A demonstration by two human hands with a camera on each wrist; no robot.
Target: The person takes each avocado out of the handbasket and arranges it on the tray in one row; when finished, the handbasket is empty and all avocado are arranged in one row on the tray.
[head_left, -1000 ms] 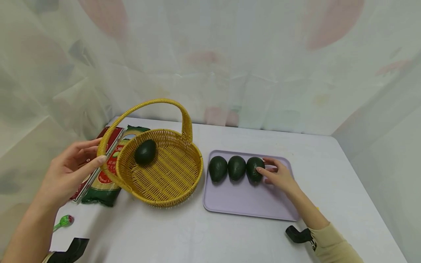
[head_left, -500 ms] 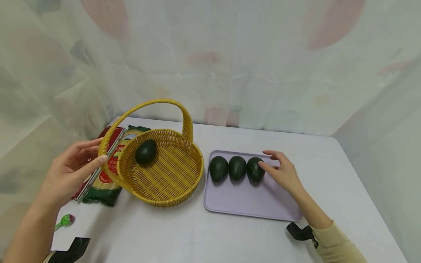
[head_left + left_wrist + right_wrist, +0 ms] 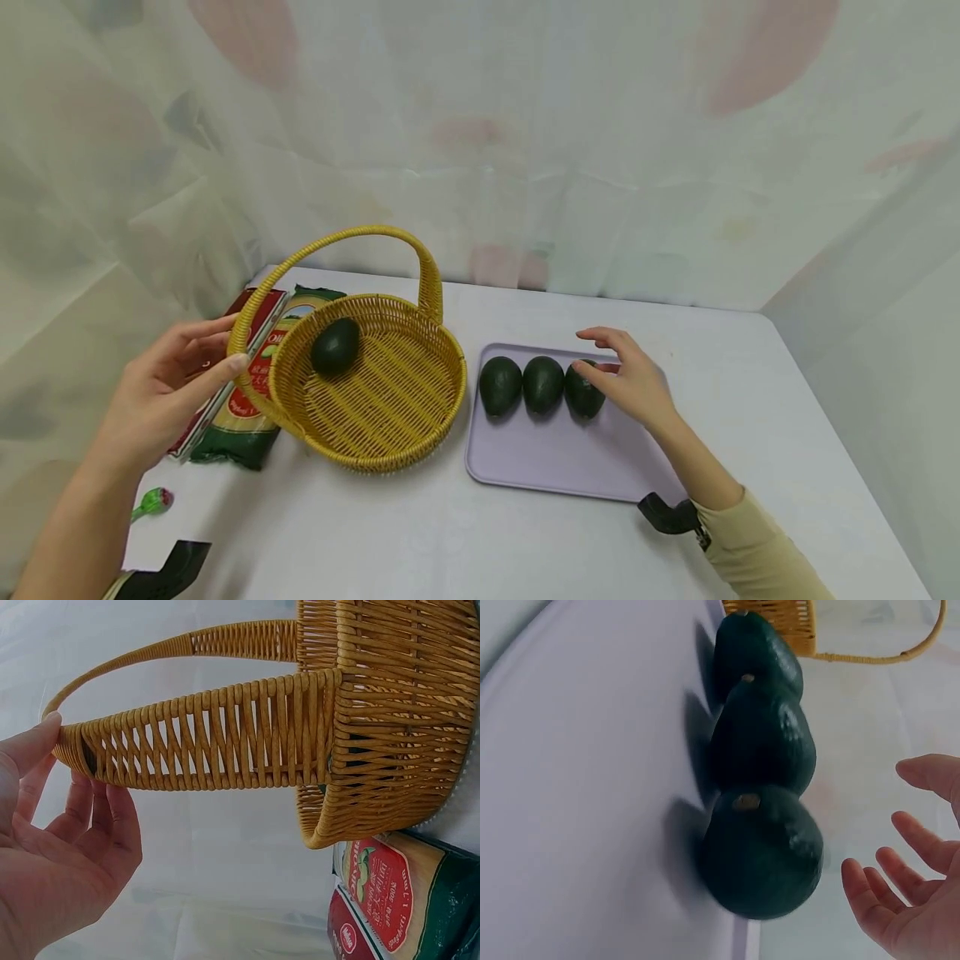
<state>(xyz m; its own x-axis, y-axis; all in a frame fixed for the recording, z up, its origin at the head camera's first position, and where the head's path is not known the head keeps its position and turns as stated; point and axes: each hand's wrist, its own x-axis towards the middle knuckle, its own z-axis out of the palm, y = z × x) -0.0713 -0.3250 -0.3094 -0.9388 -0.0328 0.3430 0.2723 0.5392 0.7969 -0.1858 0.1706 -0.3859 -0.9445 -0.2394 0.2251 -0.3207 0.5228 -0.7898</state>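
Note:
My left hand (image 3: 171, 379) pinches the side of the yellow wicker basket's handle between thumb and fingers; in the left wrist view the thumb lies on the handle's edge. One dark green avocado (image 3: 335, 347) lies inside the basket (image 3: 382, 400), against its left wall. Three more avocados stand in a row toward the back of the lilac tray (image 3: 555, 458): a left one (image 3: 500, 387), a middle one (image 3: 543, 386) and a right one (image 3: 585, 398). Above the right avocado hovers my right hand (image 3: 632, 379), fingers spread and apart from the fruit in the right wrist view.
Behind the basket's left side lie a green and red pasta bag (image 3: 243, 425) and a dark red packet (image 3: 262, 321). A green wrapped lollipop (image 3: 153, 502) is at the table's left. A patterned curtain (image 3: 480, 167) hangs behind the white table.
My right hand has let go of the right avocado, lifted off it and shifted slightly left over it. My left hand and the basket stay in place.

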